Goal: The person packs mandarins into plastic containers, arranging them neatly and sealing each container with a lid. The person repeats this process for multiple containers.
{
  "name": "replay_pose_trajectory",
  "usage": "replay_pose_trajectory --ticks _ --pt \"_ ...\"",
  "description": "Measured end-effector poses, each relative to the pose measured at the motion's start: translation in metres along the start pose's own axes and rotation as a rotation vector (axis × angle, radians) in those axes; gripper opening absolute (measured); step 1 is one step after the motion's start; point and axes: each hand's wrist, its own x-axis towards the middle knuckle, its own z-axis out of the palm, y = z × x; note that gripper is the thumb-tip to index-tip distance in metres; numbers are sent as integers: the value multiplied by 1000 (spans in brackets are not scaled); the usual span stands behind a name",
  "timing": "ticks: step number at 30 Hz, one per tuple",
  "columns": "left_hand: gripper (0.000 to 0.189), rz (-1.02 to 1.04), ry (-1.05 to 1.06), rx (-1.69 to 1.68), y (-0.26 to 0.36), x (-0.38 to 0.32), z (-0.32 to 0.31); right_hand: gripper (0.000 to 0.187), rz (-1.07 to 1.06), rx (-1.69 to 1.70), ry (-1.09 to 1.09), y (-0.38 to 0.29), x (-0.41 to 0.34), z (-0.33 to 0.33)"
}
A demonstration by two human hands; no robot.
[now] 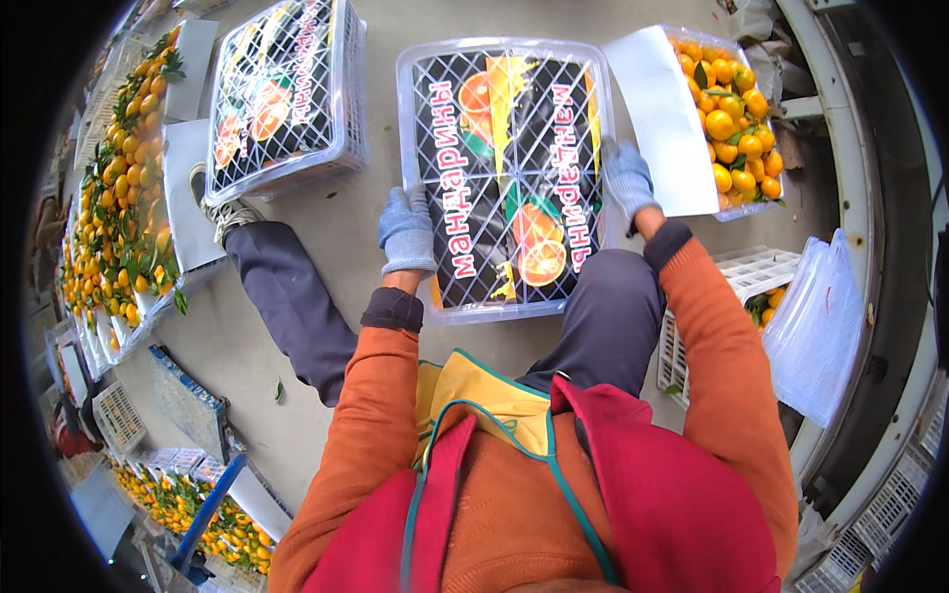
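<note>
A lidded plastic crate (511, 178) sits in front of me, its clear lattice lid over a black printed sheet with pictures of oranges and large writing. My left hand (407, 226), in a blue-grey knit glove, grips the crate's left rim. On the opposite side my right hand (629, 178), gloved alike, holds the right rim, its fingertips partly hidden. My right knee presses close to the near right corner. Just beyond that hand stands an open crate of mandarins (730, 126) with a white paper flap (663, 118) folded outward.
A second lidded crate (285, 104) stands at upper left, beside my left shoe. Rows of mandarin-filled crates (122, 215) line the left. Clear lids (815, 326) lean at right against a white slatted crate (671, 356), near a metal frame (852, 170). A blue bar (207, 511) crosses lower left.
</note>
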Motion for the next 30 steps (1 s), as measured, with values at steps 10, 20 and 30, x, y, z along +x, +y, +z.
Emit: replay_pose_trajectory --ticks 10,20,30 --pt "46 118 224 140 11 22 8 68 -20 209 3 -3 24 12" --pt "50 -24 15 -128 14 53 3 79 27 181 -103 -16 41 6" --pt "59 -30 22 61 42 115 10 84 21 193 -30 -41 135 18"
